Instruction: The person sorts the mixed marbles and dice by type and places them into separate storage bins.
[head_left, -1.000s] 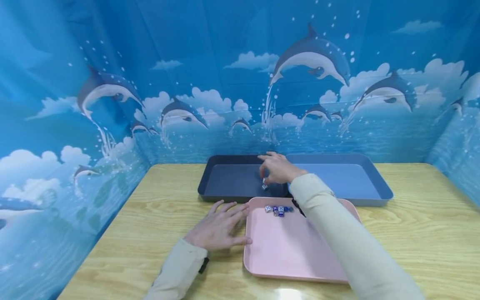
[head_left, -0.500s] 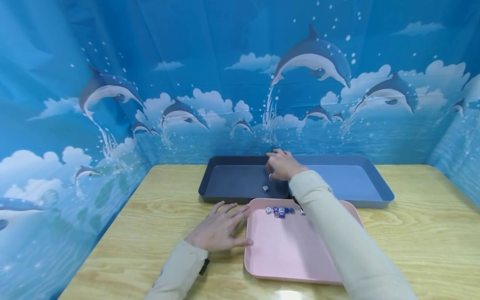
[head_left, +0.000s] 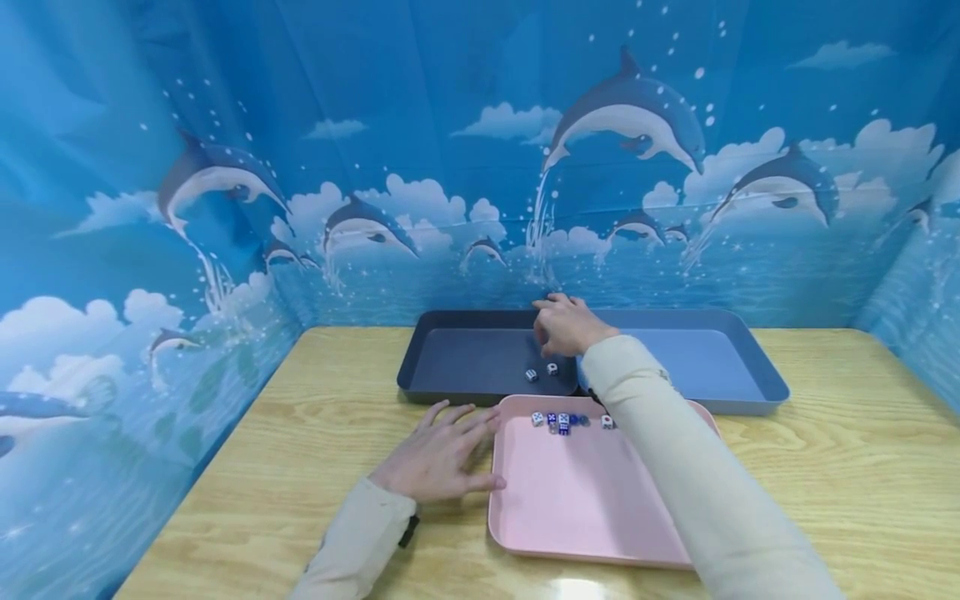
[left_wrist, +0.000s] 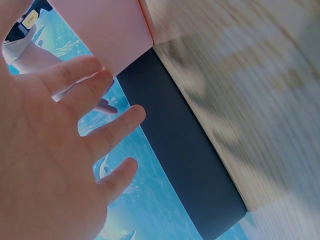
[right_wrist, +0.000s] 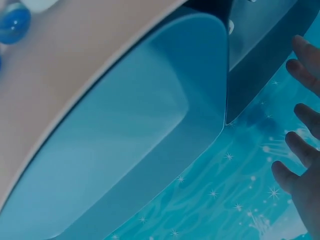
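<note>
Left hand point(head_left: 437, 460) is laid, fingers extended, nothing gripped, at the edge of the pink tray point(head_left: 570, 504), presumably to steady it. Loose dice point(head_left: 537, 419) and blue marbles point(head_left: 573, 420) are contained there, right of that hand. Two pale dice point(head_left: 552, 368) are seen in the black tray point(head_left: 465, 358), just short of the right hand point(head_left: 572, 325), loosely spread, unloaded. Blue tray point(head_left: 697, 358) is set to its right.

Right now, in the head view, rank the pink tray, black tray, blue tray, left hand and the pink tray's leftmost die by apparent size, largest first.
Pink tray
Black tray and blue tray: too alike to rank, both partly hidden
Left hand
Leftmost die
</note>
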